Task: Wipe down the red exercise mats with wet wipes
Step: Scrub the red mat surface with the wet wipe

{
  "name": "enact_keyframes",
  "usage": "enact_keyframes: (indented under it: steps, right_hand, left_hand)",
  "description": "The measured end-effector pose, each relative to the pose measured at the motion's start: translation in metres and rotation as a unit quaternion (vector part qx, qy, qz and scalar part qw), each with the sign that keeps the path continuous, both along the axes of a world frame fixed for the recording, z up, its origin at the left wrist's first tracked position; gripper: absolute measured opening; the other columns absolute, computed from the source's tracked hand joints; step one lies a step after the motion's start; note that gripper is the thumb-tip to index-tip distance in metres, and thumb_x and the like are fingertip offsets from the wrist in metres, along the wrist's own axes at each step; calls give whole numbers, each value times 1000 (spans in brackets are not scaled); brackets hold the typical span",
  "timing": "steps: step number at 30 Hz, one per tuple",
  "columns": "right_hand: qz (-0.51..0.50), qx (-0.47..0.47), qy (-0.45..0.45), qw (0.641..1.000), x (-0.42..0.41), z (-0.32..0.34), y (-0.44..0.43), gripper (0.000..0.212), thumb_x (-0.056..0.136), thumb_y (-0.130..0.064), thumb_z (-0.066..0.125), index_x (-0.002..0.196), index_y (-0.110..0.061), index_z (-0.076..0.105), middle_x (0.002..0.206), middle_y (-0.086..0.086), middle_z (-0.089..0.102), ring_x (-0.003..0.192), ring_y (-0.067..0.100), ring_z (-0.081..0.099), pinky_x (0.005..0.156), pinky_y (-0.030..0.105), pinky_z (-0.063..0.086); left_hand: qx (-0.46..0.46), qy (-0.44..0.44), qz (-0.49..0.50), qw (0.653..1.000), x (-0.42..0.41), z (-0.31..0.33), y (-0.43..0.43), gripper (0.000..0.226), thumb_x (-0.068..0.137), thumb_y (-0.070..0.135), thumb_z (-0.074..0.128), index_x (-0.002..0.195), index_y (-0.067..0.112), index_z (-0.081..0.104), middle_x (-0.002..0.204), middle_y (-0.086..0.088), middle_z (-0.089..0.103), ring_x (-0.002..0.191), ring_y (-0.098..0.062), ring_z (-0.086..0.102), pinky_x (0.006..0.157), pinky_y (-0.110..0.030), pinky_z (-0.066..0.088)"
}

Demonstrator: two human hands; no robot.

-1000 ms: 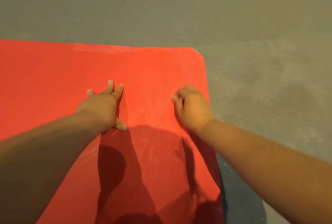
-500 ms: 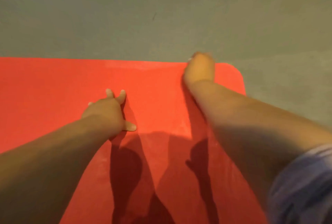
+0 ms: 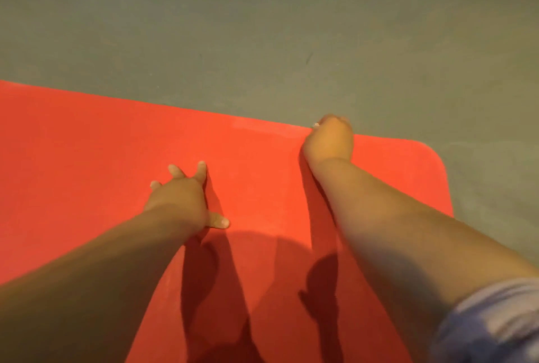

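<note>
Technique: bracing red rounded-cornered exercise mat with spread left hand, sweeping curled right hand, grip hidden, along 12 o'clock edge.

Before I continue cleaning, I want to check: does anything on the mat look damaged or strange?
The red mat lies flat, without tears or folds. Only a paler streak runs along its far edge, left of the right hand; maybe residue.

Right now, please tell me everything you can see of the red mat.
The red mat is a flat, foam-like sheet with a rounded far right corner, lying on the grey floor. The left hand rests spread open on it; the right hand, curled, is at its far edge. Arm shadows fall across it.
</note>
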State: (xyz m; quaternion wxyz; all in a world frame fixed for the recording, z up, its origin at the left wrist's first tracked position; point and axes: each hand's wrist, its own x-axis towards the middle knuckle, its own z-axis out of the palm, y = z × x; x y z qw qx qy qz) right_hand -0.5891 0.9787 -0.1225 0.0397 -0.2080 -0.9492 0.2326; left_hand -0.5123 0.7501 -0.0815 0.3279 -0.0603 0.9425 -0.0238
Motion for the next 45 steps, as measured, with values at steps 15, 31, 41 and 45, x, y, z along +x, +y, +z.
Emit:
enact_keyframes:
  steps: [15, 31, 41, 45]
  right_hand:
    - [24, 24, 3, 999, -9, 2, 13, 23, 92, -15, 52, 101, 0, 67, 107, 24, 64, 100, 35, 60, 83, 36, 44]
    - [43, 12, 28, 999, 62, 4, 69, 24, 89, -19, 57, 94, 1, 70, 96, 26, 67, 95, 37, 60, 84, 41, 45]
    - [418, 1, -30, 908, 211, 8, -50, 17, 84, -11, 54, 95, -13, 67, 99, 11, 60, 98, 31, 53, 90, 35, 37]
    - [457, -14, 18, 889, 218, 12, 9, 10, 84, -7, 65, 91, -8, 72, 89, 14, 65, 87, 32, 60, 82, 40, 42]
  left_hand:
    - [22, -1, -15, 1000, -9, -8, -1, 136, 55, 66, 79, 152, 28, -9, 153, -32, -8, 139, -46, 25, 115, -56, 14]
    - [9, -1, -30, 999, -11, 0, 6, 138, 52, 65, 81, 151, 30, -8, 153, -33, -5, 137, -45, 29, 111, -58, 26]
    - [26, 41, -92, 995, 18, -5, -8, 114, 68, 68, 68, 153, 28, 4, 156, -24, 4, 135, -50, 26, 112, -54, 24]
    - [4, -9, -143, 990, 33, -11, -18, 133, 53, 73, 72, 149, 37, -12, 158, -17, -13, 137, -58, 8, 111, -54, 23]
